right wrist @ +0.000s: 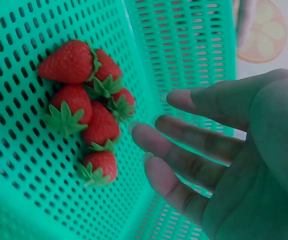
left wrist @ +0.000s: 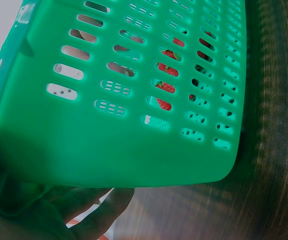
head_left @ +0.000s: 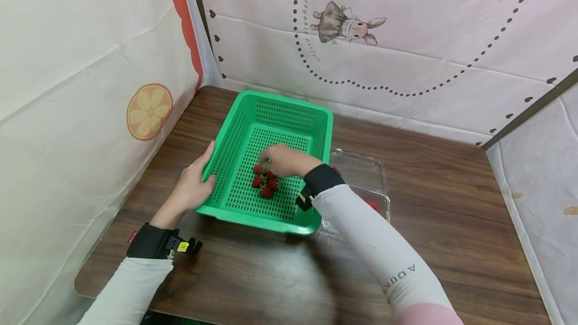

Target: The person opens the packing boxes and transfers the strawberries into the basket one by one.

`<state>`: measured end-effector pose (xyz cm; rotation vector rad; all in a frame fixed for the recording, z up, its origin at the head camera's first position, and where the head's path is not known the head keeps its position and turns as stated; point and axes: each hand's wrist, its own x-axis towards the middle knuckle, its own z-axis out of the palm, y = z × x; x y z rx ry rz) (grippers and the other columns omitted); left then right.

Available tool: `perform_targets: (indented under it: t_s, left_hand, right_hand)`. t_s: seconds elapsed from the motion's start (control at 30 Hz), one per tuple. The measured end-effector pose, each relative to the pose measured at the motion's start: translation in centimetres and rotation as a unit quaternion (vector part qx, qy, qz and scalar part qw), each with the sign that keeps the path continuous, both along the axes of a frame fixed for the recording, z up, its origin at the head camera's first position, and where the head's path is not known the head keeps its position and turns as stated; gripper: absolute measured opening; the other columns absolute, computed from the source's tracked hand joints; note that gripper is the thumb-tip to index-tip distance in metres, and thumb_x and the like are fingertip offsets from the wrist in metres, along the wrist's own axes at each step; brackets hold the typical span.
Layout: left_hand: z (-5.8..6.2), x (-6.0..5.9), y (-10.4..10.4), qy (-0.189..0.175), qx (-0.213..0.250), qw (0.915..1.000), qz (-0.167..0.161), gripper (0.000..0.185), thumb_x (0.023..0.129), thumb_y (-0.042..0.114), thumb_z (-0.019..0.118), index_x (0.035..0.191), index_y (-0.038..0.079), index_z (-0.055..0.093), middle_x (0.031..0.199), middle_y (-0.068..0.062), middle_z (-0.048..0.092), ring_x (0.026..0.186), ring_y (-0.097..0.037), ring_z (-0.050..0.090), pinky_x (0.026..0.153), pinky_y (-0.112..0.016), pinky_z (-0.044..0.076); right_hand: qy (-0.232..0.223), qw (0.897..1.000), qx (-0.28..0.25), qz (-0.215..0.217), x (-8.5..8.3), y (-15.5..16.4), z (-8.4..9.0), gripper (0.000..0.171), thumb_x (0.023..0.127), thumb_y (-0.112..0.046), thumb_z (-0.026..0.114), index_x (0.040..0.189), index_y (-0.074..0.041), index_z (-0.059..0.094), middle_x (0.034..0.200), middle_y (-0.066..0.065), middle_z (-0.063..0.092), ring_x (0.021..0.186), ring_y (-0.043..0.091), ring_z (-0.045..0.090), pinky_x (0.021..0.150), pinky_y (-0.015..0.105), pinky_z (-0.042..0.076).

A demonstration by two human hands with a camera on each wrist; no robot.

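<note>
The green perforated plastic basket (head_left: 289,95) stands on the wooden table. My left hand (head_left: 194,184) grips its left side at the rim, with the thumb toward the near end. In the left wrist view the fingers (left wrist: 106,212) show past the basket's edge. Several red strawberries (head_left: 266,192) with green leaves lie clustered on the basket floor. My right hand (head_left: 284,160) is inside the basket just beyond them. The right wrist view shows its fingers (right wrist: 158,142) spread and loosely bent, holding nothing, beside the strawberries (right wrist: 101,125).
A clear plastic clamshell box (head_left: 361,172) lies open to the right of the basket, partly hidden by the right arm; something red (head_left: 372,204) shows in it. Printed cloth walls (head_left: 253,54) border the table (head_left: 451,204) at the back and both sides.
</note>
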<state>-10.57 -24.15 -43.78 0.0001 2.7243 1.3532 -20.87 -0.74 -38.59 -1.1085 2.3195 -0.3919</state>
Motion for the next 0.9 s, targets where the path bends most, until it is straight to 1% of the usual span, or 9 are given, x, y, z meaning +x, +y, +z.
perform_targets:
  t_s: [0.17,0.33,0.67,0.8,0.9]
  left_hand:
    - [-0.1,0.0,0.1,0.001,-0.003,1.0,0.0,0.082,0.095,0.001,0.042,0.154,0.035,-0.003,0.161,-0.018,0.014,0.133,-0.038,0.036,0.1,-0.054,0.036]
    - [-0.1,0.0,0.1,0.006,-0.006,1.0,0.0,0.081,0.095,0.001,0.043,0.154,0.034,-0.002,0.161,-0.019,0.015,0.128,-0.039,0.041,0.096,-0.052,0.039]
    - [-0.1,-0.1,0.1,0.009,-0.007,0.9999,-0.003,0.081,0.095,0.001,0.042,0.154,0.034,-0.003,0.16,-0.021,0.016,0.125,-0.039,0.043,0.094,-0.052,0.04]
    - [-0.1,-0.1,0.1,0.007,-0.009,0.9999,-0.002,0.081,0.095,0.001,0.042,0.154,0.033,-0.003,0.16,-0.021,0.016,0.124,-0.039,0.043,0.095,-0.052,0.04]
    - [0.0,0.0,0.2,0.005,-0.008,0.9999,-0.002,0.081,0.095,0.0,0.042,0.154,0.033,-0.003,0.16,-0.021,0.016,0.126,-0.039,0.042,0.095,-0.053,0.039]
  right_hand:
    - [0.015,0.999,-0.031,-0.003,0.3,1.6,1.0,0.032,0.102,-0.012,0.045,0.128,-0.006,0.062,0.131,0.009,0.062,0.124,0.022,0.055,0.104,0.035,0.043]
    - [0.034,0.998,-0.053,-0.016,0.7,3.1,2.0,0.031,0.101,-0.011,0.046,0.127,-0.007,0.063,0.131,0.008,0.063,0.125,0.022,0.055,0.106,0.035,0.042]
    - [0.069,0.993,-0.089,-0.031,2.0,7.0,3.8,0.028,0.1,-0.014,0.05,0.123,-0.006,0.065,0.125,0.01,0.065,0.12,0.024,0.057,0.101,0.037,0.046]
    - [0.08,0.991,-0.092,-0.048,2.7,9.3,4.2,0.027,0.1,-0.014,0.051,0.122,-0.007,0.065,0.124,0.008,0.065,0.117,0.022,0.058,0.099,0.038,0.047]
    - [0.075,0.99,-0.09,-0.078,3.4,11.2,4.2,0.026,0.1,-0.016,0.051,0.12,-0.011,0.066,0.122,0.005,0.066,0.111,0.018,0.059,0.096,0.036,0.048]
